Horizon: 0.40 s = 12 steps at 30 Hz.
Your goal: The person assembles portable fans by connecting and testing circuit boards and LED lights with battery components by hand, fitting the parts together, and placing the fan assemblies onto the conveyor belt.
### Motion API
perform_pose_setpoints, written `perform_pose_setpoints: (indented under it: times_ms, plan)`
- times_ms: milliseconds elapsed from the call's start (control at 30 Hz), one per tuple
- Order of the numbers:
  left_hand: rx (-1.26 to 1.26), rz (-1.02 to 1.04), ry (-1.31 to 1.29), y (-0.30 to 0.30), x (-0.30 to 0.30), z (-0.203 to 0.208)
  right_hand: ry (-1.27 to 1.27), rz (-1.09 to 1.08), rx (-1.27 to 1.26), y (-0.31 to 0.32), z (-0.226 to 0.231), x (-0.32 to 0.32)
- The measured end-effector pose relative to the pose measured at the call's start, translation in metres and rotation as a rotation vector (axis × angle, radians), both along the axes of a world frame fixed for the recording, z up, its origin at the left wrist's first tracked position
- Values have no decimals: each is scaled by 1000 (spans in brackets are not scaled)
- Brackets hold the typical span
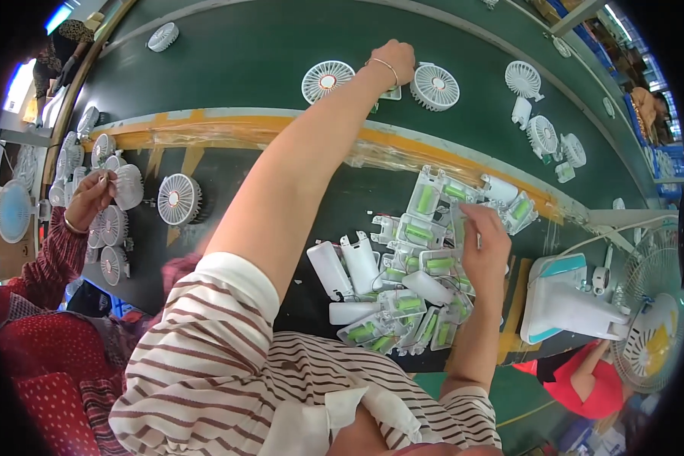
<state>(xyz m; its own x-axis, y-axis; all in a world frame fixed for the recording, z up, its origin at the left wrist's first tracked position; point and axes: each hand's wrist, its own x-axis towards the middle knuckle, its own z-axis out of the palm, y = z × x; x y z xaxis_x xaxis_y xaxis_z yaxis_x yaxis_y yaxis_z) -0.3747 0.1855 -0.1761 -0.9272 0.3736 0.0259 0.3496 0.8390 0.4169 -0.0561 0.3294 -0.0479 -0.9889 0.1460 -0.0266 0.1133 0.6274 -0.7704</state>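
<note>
My left arm stretches far forward over the green belt, and my left hand (pixel 394 61) is curled there between two white fan heads. The round fan (pixel 435 87) sits just right of its fingers, and another fan (pixel 328 82) lies left of the wrist. Most of the left fingertips are hidden, so what they hold does not show. At the pile's upper right, my right hand (pixel 485 239) has thumb and fingers bent around a pale fan handle casing (pixel 457 225). The pile holds several white casings (pixel 359 262), many open with green battery cells (pixel 409 303) and thin wires.
A co-worker's hand (pixel 91 199) at left holds a white fan (pixel 129 187) beside several more. One fan (pixel 179 199) lies alone on the dark table. A taped ledge (pixel 243 124) divides table from belt (pixel 228 53). A larger white-and-blue desk fan (pixel 558 300) lies at right.
</note>
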Motion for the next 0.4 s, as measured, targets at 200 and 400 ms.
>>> perform_pose_setpoints:
  times_ms: [200,400]
  plan:
    - [564,11,67,-6,70,116,145,420,660,11,-32,-13]
    - [1362,46,-323,-25,101,205,49,217,-20,14,-17,-20]
